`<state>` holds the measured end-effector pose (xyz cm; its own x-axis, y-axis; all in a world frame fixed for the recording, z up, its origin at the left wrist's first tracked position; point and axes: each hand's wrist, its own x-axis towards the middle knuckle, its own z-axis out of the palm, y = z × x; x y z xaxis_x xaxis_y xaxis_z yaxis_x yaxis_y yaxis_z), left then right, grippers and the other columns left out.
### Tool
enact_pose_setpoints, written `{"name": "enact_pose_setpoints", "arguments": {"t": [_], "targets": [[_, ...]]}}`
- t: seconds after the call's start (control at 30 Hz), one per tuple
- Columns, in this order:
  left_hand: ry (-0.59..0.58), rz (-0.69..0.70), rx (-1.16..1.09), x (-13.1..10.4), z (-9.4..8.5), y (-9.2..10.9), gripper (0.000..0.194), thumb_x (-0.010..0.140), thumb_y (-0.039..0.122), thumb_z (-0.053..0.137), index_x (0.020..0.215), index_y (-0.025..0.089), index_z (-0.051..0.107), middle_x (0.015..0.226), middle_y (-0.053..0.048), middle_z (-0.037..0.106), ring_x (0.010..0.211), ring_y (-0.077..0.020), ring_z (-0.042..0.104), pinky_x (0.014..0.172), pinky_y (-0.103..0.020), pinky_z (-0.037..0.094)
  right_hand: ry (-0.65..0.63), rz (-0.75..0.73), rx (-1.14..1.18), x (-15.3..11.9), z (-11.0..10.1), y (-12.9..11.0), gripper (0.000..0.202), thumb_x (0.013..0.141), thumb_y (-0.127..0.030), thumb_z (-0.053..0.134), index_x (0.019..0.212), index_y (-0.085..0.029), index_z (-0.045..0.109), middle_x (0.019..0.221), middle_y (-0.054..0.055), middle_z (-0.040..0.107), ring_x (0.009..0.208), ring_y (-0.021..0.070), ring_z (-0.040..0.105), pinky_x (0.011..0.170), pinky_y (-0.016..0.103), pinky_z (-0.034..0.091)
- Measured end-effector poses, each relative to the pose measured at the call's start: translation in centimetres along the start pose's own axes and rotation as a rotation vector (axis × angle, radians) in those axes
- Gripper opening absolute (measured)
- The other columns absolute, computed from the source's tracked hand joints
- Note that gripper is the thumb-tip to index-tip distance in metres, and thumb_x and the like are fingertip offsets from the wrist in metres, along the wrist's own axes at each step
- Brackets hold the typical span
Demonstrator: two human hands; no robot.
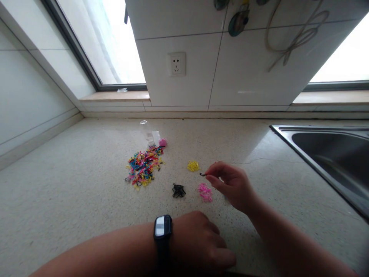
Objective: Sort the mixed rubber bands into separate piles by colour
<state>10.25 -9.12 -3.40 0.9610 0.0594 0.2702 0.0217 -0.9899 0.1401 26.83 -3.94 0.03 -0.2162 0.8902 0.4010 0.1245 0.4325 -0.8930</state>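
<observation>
Between thumb and index finger, my right hand [230, 182] pinches a small black rubber band [202, 174]. It is held just above the counter, close to a small yellow pile of rubber bands [193, 166] and a pink pile [205, 192]. A black pile of rubber bands [179, 190] lies left of the pink one. Farther left spreads a large heap of mixed-colour rubber bands [144, 167]. My left hand [203, 242], with a black watch [163, 227] on the wrist, rests near the front with fingers curled under; its palm is hidden.
Behind the heap lie a clear plastic tube [146, 130] and a pink round piece [163, 142]. A steel sink [285, 130] is set into the speckled counter [95, 161] at right. On the tiled wall are a socket [176, 64] and a hanging cord [284, 50].
</observation>
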Motion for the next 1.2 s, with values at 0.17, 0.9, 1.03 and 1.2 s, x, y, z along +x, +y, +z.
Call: {"name": "enact_pose_setpoints", "arguments": {"t": [0.17,0.9,1.03,1.2], "targets": [[-0.001,0.012,-0.001,0.0,0.1,-0.2,0.013,0.095,0.029,0.053,0.086,0.021,0.057,0.068,0.004,0.060,0.061,-0.0129,0.054,0.046,-0.031,0.032,0.027,-0.092,-0.024,-0.2,0.4,-0.3,0.005,0.083,-0.017,0.068,0.083,-0.021,0.065,0.062,-0.004,0.056,0.054,0.0088,0.050,0.048,0.021,0.041],[0.033,0.084,0.025,0.1,1.5,-0.3,0.015,0.097,0.029,0.049,0.088,0.021,0.057,0.058,0.005,0.055,0.055,-0.0137,0.055,0.040,-0.029,0.025,-0.453,-0.303,-0.895,1.5,3.6,1.6,0.012,0.093,-0.022,0.059,0.089,-0.019,0.070,0.080,0.004,0.071,0.077,0.0173,0.063,0.066,0.029,0.039],[0.012,0.077,-0.004,0.1,1.8,-0.4,0.013,0.096,0.028,0.049,0.090,0.021,0.059,0.057,0.005,0.056,0.055,-0.0137,0.056,0.039,-0.029,0.027,-0.483,-0.322,-0.924,1.6,4.1,1.5,0.014,0.093,-0.023,0.059,0.087,-0.019,0.071,0.081,0.004,0.072,0.076,0.0177,0.063,0.065,0.029,0.040],[0.005,0.068,0.004,0.0,1.7,-0.4,0.015,0.097,0.029,0.048,0.094,0.022,0.060,0.059,0.005,0.057,0.058,-0.0139,0.058,0.040,-0.029,0.030,-0.496,-0.375,-0.886,1.7,3.4,1.7,0.018,0.096,-0.025,0.054,0.095,-0.021,0.072,0.082,0.003,0.073,0.077,0.0171,0.064,0.068,0.028,0.042]]}}
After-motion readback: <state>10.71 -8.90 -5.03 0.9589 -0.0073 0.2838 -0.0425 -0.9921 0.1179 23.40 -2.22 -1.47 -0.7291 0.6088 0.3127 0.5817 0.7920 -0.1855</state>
